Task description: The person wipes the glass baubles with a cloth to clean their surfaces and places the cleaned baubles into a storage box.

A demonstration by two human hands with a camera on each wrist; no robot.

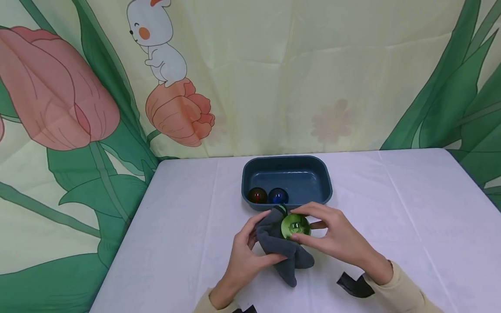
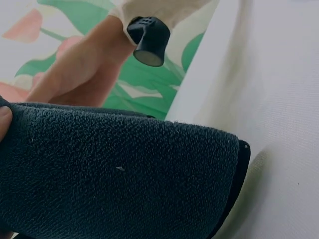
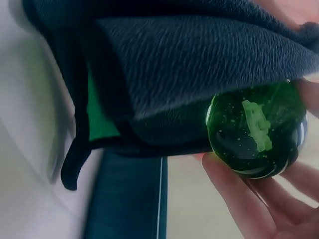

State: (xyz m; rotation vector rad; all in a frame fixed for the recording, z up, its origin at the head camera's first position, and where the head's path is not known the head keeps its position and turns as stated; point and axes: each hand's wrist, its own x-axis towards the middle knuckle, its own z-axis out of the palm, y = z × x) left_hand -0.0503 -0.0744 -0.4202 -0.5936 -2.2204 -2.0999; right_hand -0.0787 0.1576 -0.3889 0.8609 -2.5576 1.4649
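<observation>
In the head view my left hand (image 1: pixel 247 257) grips a folded dark grey-blue cloth (image 1: pixel 274 237), its lower corners hanging down over the table. The left wrist view is filled mostly by this fleecy cloth (image 2: pixel 119 169) with its black edging. A clear green glass ball (image 1: pixel 295 227) is pinched between the thumb and fingers of my right hand (image 1: pixel 334 230). Seen from the right wrist, the green ball (image 3: pixel 259 132) lies right against the cloth (image 3: pixel 194 59), which covers its upper edge. A bright green patch shows under the cloth's fold there.
Just beyond my hands, a dark blue rectangular tray (image 1: pixel 309 180) stands on the white-covered table (image 1: pixel 176 243). A dark red ball (image 1: pixel 257 195) and a blue ball (image 1: pixel 278 196) lie in its near left part. Behind the table hangs a printed curtain (image 1: pixel 266 87).
</observation>
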